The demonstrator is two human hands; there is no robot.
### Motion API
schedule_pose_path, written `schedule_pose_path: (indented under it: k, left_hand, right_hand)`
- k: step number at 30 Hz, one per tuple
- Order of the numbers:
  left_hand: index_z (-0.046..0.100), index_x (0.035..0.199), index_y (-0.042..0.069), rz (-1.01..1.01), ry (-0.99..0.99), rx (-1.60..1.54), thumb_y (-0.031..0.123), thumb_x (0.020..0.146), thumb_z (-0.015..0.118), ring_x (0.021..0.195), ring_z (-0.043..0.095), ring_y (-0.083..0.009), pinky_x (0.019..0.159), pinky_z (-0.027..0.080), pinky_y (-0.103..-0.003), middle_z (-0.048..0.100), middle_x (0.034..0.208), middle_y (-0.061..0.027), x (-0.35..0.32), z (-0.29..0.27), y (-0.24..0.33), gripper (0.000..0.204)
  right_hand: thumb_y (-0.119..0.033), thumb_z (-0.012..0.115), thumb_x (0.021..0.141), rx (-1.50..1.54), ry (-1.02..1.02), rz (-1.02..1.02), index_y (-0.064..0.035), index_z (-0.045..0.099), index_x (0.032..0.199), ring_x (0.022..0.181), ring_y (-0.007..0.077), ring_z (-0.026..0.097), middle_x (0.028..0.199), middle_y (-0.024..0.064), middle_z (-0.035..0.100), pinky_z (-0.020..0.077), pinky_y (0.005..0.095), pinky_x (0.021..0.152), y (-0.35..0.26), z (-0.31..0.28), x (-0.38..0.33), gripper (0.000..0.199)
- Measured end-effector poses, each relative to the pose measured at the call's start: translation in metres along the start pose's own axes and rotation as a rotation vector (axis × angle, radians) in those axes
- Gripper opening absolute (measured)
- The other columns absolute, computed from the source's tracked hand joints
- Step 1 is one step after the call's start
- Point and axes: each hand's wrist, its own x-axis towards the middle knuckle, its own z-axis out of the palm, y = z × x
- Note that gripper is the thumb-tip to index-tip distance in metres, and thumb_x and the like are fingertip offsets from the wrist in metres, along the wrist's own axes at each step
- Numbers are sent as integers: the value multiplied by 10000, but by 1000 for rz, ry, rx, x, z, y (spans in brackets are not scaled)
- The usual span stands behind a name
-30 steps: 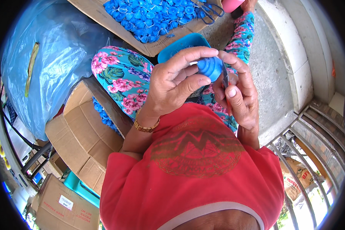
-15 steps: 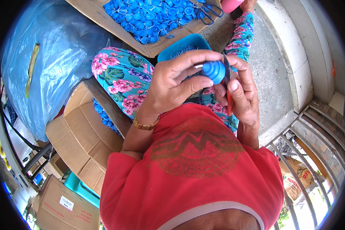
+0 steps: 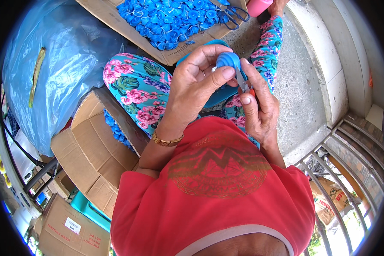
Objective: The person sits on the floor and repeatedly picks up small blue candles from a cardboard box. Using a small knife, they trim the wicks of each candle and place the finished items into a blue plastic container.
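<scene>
Blade tool (image 3: 246,85) (mostly behind fingers)

Brown boxes, one white label

An open cardboard box (image 3: 93,158) sits left; a closed carton (image 3: 72,232) below carries a white rectangular label (image 3: 73,225); a printed brown box (image 3: 328,200) stands right.

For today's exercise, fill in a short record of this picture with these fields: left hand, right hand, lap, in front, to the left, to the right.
left hand: left hand grips a small round blue plastic cap
right hand: right hand holds a thin red-handled blade against the cap
lap: blue plastic basin on floral trousers
in front: flat cardboard tray heaped with blue caps, blue-handled scissors
to the left: open cardboard box, blue plastic sack
to the right: metal railing
</scene>
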Motion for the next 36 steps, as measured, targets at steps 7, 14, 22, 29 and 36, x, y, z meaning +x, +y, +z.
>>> schedule_pose_path:
  k: [7, 14, 22, 29, 36]
  left_hand:
    - [539, 1171, -25, 1, -65, 120, 165, 872, 607, 727, 564, -100, 679, 477, -232, 610, 891, -58, -3, 1, 5, 360]
    - [538, 1150, -46, -42, -114, 42, 101, 864, 612, 721, 563, -95, 666, 485, -221, 600, 916, -69, -6, 0, 4, 330]
    - [541, 1183, -47, 5, -138, 159, 146, 863, 603, 680, 567, -107, 632, 468, -229, 611, 860, -67, -5, -6, 8, 378]
    - [541, 1183, -48, 21, -179, 175, 185, 872, 596, 666, 563, -111, 619, 471, -235, 616, 909, -99, -3, -9, 12, 392]
    - [535, 1181, -53, 17, -196, 158, 200, 879, 584, 658, 555, -110, 614, 470, -234, 619, 923, -116, -3, -10, 11, 397]
  right_hand:
    - [-118, 504, 917, 34, -6, 3, 15, 468, 1275, 984, 258, 621, 1198, 181, 567, 484, 319, 826, -3, -1, 2, 384]
    - [-149, 510, 924, -45, 50, -29, -1, 496, 1233, 833, 190, 627, 1151, 158, 591, 489, 293, 730, 2, 0, 2, 343]
    - [-228, 499, 936, 147, -55, 164, -24, 482, 1254, 886, 173, 604, 1166, 126, 583, 470, 280, 763, -3, -7, 0, 378]
    - [-269, 499, 936, 327, -107, 251, -28, 466, 1277, 1039, 203, 571, 1224, 116, 552, 442, 306, 874, -5, -9, -2, 419]
    - [-258, 493, 939, 303, -112, 235, -35, 461, 1284, 1019, 190, 570, 1206, 107, 558, 446, 306, 859, -5, -9, -3, 413]
